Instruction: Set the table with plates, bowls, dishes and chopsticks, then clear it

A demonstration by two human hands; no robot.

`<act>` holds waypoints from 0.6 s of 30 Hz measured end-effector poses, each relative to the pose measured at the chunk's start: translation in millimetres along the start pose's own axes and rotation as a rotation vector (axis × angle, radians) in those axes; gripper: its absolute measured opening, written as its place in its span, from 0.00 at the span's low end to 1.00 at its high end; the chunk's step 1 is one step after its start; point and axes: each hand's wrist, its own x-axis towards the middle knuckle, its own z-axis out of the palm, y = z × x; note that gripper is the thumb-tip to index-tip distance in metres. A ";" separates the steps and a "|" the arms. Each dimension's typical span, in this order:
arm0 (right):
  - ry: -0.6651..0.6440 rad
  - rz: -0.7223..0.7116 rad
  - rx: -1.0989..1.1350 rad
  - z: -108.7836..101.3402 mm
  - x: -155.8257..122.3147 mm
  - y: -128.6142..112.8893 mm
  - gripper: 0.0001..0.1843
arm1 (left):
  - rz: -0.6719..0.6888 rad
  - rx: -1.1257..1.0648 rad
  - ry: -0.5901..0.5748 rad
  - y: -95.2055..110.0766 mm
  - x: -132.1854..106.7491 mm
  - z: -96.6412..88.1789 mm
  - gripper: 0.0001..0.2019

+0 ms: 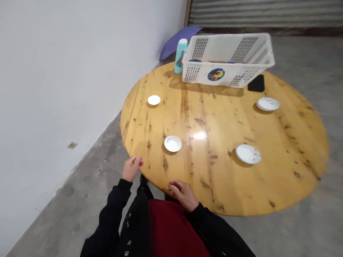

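My left hand (132,167) hangs at the near left edge of a round wooden table (289,150), fingers curled loosely with nothing in them. My right hand (183,193) rests at the table's near edge, fingers bent inward, holding nothing that I can see. Closest to both hands is a small white dish (173,143). Another small white dish (154,100) lies further left and back. Two white plates sit to the right, one near (248,154) and one far (268,104).
A white plastic basket (227,60) with a round sticker stands at the table's far side, a teal bottle (180,55) at its left and a black object (256,83) at its right. A white wall runs along the left; concrete floor surrounds the table.
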 end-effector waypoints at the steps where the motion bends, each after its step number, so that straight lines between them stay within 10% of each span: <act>1: 0.044 0.006 0.032 1.6 3.7 -1.2 0.17 | 0.010 -0.008 -0.006 6.7 21.8 -1.8 0.16; 18: 0.705 0.342 0.372 89.6 47.5 -48.7 0.33 | -0.046 0.080 -0.207 72.8 369.1 31.6 0.11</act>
